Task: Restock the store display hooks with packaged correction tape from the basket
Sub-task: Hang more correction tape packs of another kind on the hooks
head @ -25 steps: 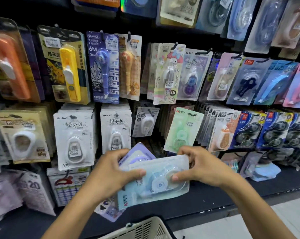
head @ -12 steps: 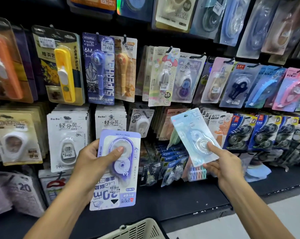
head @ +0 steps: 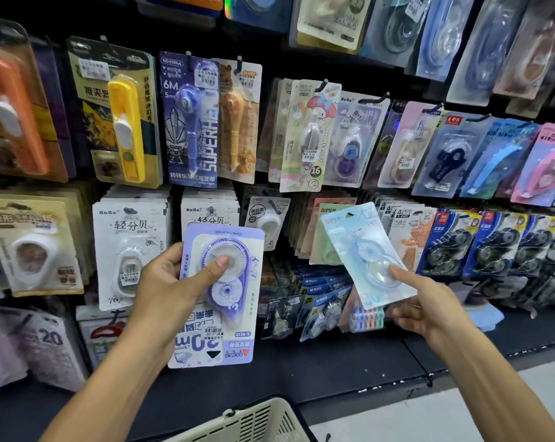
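I have 2 packs out of the basket [head: 254,422], which sits low in front of me, below the shelf [head: 333,368]. My hands are well apart, each clamped on its own pack. My left hand [head: 164,291] holds the purple correction tape pack [head: 218,301] upside down, thumb pressed on the blister, fingers behind the card. My right hand [head: 429,304] pinches the pale blue correction tape pack [head: 362,250] by its lower end, tilted, its top corner near the green pack [head: 325,237] hanging in the middle row.

The blue pack's hang hole is at the far end from my grip, so it could wobble and miss the hook; I cannot see that hook's tip behind the cards. Pushing in blind could knock the green pack loose. The purple one must be turned before hanging, and doing that 1-handed risks dropping it onto the shelf.
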The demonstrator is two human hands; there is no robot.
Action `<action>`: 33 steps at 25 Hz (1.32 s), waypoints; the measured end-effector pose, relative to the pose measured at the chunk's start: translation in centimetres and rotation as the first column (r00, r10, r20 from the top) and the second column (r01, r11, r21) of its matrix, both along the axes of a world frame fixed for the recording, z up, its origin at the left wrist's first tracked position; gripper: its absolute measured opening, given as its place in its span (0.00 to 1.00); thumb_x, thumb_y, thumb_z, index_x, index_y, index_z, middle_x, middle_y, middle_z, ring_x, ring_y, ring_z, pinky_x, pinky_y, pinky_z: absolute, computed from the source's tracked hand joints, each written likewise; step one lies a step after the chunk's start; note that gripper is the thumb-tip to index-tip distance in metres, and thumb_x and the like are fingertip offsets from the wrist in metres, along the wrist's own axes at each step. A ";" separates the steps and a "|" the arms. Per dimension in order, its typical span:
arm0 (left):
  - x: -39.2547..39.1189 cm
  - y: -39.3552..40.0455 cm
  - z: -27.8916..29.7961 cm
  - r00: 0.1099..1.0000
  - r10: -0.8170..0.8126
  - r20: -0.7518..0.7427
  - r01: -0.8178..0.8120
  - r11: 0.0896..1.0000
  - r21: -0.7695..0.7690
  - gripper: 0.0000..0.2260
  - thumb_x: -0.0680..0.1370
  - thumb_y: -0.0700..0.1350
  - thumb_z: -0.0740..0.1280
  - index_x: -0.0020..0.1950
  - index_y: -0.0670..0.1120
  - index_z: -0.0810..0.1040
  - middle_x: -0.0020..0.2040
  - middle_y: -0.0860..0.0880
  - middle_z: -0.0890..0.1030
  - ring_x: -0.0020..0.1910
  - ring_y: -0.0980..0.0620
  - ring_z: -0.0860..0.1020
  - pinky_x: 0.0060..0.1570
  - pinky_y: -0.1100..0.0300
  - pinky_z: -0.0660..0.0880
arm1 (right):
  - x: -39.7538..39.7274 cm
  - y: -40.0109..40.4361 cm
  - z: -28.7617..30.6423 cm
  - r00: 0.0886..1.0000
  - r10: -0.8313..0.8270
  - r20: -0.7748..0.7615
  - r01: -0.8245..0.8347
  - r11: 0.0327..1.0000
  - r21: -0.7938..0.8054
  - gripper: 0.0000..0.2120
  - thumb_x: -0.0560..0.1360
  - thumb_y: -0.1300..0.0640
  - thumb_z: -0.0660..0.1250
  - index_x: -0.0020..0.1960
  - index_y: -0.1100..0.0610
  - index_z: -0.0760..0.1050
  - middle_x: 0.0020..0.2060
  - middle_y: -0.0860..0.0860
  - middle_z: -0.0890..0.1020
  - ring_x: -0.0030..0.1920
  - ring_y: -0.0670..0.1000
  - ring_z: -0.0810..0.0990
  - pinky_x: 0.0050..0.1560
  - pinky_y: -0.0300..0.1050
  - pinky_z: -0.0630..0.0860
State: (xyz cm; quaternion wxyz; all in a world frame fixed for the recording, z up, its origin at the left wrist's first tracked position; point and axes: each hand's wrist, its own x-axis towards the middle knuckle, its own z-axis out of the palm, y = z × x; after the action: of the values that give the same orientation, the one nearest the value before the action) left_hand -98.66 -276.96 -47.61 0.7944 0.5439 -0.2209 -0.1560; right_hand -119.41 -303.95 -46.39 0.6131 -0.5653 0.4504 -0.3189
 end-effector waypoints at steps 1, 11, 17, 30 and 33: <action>0.0 -0.1 0.0 1.000 0.010 0.001 -0.010 1.000 -0.007 0.13 0.66 0.44 0.78 0.50 0.51 0.86 0.48 0.47 0.88 0.45 0.46 0.88 0.37 0.59 0.83 | 0.0 -0.1 -0.1 1.000 -0.001 0.031 0.000 1.000 0.011 0.18 0.71 0.49 0.77 0.52 0.60 0.78 0.27 0.54 0.82 0.21 0.51 0.77 0.22 0.42 0.75; -0.5 -0.1 0.4 0.999 0.001 -0.048 -0.001 1.000 -0.011 0.12 0.67 0.43 0.77 0.49 0.49 0.86 0.47 0.45 0.88 0.44 0.46 0.88 0.36 0.58 0.84 | 0.1 0.0 -0.7 0.984 0.156 -0.082 -0.147 0.984 0.100 0.19 0.74 0.38 0.69 0.57 0.50 0.75 0.24 0.55 0.76 0.20 0.50 0.70 0.23 0.39 0.69; -0.5 0.1 0.3 0.999 -0.012 -0.042 0.012 1.000 0.023 0.13 0.67 0.45 0.78 0.50 0.49 0.86 0.48 0.45 0.88 0.45 0.45 0.88 0.37 0.58 0.84 | -0.5 -1.1 -0.7 0.955 0.236 -0.177 -0.220 0.970 0.102 0.25 0.72 0.38 0.71 0.60 0.54 0.76 0.27 0.55 0.78 0.21 0.48 0.66 0.22 0.39 0.65; -0.8 -0.7 -0.2 0.964 0.005 -0.265 -0.004 1.000 0.004 0.15 0.66 0.41 0.77 0.52 0.49 0.83 0.47 0.48 0.88 0.40 0.50 0.85 0.47 0.50 0.80 | 2.9 0.6 -3.5 0.923 0.267 -0.276 -0.254 0.964 0.082 0.13 0.81 0.48 0.66 0.51 0.59 0.78 0.31 0.53 0.85 0.25 0.51 0.82 0.27 0.41 0.78; -0.9 -0.7 -0.3 0.968 0.032 -0.251 -0.020 0.999 0.048 0.13 0.69 0.41 0.78 0.52 0.50 0.82 0.50 0.45 0.88 0.39 0.48 0.84 0.48 0.43 0.80 | 3.1 0.0 -3.6 0.981 0.168 -0.097 -0.147 0.970 0.195 0.14 0.81 0.48 0.66 0.44 0.58 0.74 0.26 0.52 0.80 0.23 0.50 0.79 0.23 0.39 0.76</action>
State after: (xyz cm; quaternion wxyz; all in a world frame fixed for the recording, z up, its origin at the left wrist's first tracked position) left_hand -99.58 -277.64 -47.96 0.8056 0.5403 -0.1077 -0.2181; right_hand -116.28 -303.90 -50.02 0.6604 -0.5562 0.4660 -0.1929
